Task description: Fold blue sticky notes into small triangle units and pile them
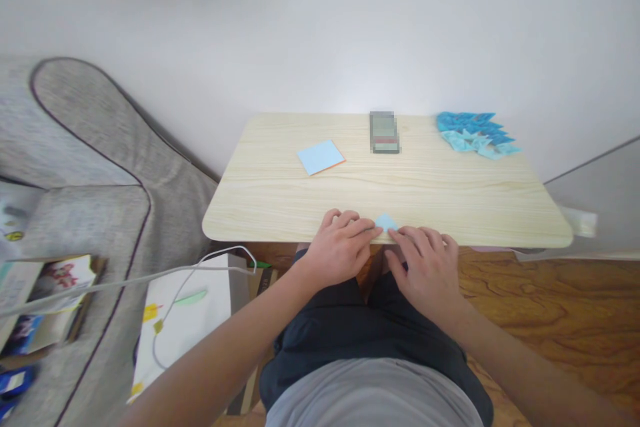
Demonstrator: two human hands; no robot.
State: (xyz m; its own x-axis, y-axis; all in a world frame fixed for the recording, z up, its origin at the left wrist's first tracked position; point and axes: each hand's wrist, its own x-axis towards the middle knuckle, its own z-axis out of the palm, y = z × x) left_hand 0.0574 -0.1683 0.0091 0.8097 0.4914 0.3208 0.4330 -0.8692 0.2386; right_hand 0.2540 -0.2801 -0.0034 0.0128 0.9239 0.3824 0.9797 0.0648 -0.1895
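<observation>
A small light-blue piece of paper (385, 221), folded to a point at the top, lies at the table's front edge. My left hand (343, 247) holds its left side, with the index finger and thumb tips on it and the other fingers curled loosely over the tabletop. From the other side, my right hand (427, 263) holds the paper down with its fingertips, its thumb lower and apart near the edge. The lower part of the paper is hidden by my fingers. Farther back on the left lies a stack of light-blue paper sheets (321, 157) with an orange edge beneath.
The pale wooden table (280, 207) stands against a white wall. At its back are a pixelated dark device (384, 133) and several folded blue paper pieces (475, 133). To the left are a grey sofa (100, 213), a white box (200, 300) and a cable (200, 268).
</observation>
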